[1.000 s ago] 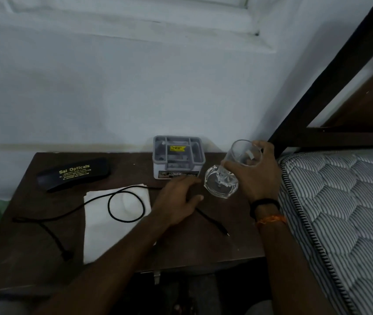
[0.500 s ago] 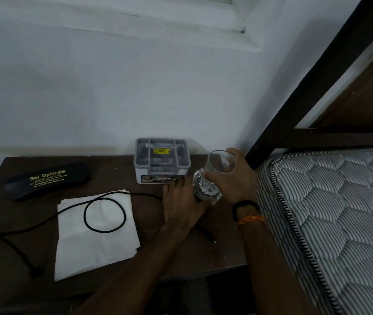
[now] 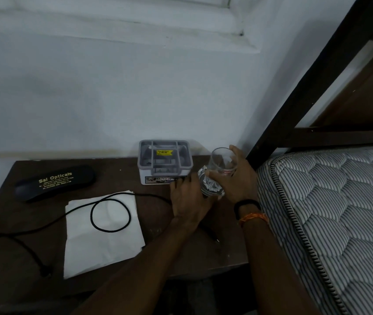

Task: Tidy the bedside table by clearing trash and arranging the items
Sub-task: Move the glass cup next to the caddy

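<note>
The right hand (image 3: 238, 178) gripped a clear drinking glass (image 3: 215, 176), fingers and thumb curled round its wall, and held it tilted at the back right corner of the dark wooden bedside table (image 3: 153, 228); whether its base touched the wood could not be told. The left hand (image 3: 190, 201) lay palm down on the tabletop just beside the glass, fingers stretched forward and holding nothing, their tips reaching the front of a grey compartmented organiser box (image 3: 164, 161) with a yellow sticker, which stood against the pale wall (image 3: 112, 87). A black cable (image 3: 110, 214) ran out from under that hand, looped once over a white folded tissue (image 3: 103, 235) in the middle of the table, then trailed off to the left edge; another stretch of it showed near the left forearm. Behind the tissue to the left lay a black spectacle case (image 3: 54, 183) with gold lettering. A striped quilted mattress (image 3: 340, 223) and a dark bed frame (image 3: 306, 87) closed in the table's right side, near the right wrist, which wore a black band and an orange thread.
</note>
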A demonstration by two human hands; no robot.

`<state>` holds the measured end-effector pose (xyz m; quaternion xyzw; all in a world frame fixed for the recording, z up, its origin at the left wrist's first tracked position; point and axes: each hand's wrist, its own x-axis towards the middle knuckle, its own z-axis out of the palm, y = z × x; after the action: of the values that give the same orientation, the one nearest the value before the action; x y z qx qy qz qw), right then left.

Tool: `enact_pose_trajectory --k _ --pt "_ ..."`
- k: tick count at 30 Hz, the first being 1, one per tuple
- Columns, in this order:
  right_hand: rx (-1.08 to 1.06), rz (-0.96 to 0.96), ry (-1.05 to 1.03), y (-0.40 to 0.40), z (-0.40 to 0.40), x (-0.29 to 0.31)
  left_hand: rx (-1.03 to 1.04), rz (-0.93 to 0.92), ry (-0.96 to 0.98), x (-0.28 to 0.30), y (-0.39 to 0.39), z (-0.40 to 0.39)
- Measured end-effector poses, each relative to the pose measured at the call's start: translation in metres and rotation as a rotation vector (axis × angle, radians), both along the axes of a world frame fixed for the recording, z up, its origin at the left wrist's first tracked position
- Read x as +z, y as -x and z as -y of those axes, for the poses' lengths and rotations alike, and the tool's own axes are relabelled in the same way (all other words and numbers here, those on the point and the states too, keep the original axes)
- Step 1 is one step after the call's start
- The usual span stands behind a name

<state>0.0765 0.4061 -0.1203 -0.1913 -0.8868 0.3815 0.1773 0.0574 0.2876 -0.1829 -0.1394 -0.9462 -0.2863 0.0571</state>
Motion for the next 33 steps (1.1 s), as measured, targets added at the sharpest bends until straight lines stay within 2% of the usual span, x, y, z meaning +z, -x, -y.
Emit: enact_pose_trajectory --k 7,10,12,15,18,24,30,33 --pt "0.024 0.066 0.023 0.000 -0.002 0.004 0.040 0.048 -0.015 0.001 -0.006 -0.004" --pt "0.003 0.064 0.007 -0.002 -0.003 0.010 -0.026 0.038 -0.019 0.002 -0.009 0.012" --pt "-0.064 -0.005 -0.047 -0.005 0.003 0.017 -0.104 0.075 -0.035 0.006 -0.013 0.031" --pt "-0.136 -0.257 -0.264 -0.010 0.027 0.030 -0.134 0.091 -0.017 0.015 -0.015 0.067" --pt "0.003 -0.377 -0.382 -0.013 0.066 0.034 -0.139 0.061 0.025 0.027 -0.015 0.104" --pt "0.465 -0.123 -0.325 -0.016 0.136 0.024 -0.200 0.216 0.091 0.052 -0.014 0.186" --pt "0.698 0.033 -0.377 -0.012 0.184 0.008 -0.248 0.446 0.185 0.070 -0.014 0.289" --pt "0.754 0.049 -0.393 -0.011 0.205 0.004 -0.297 0.390 0.165 0.076 -0.016 0.316"
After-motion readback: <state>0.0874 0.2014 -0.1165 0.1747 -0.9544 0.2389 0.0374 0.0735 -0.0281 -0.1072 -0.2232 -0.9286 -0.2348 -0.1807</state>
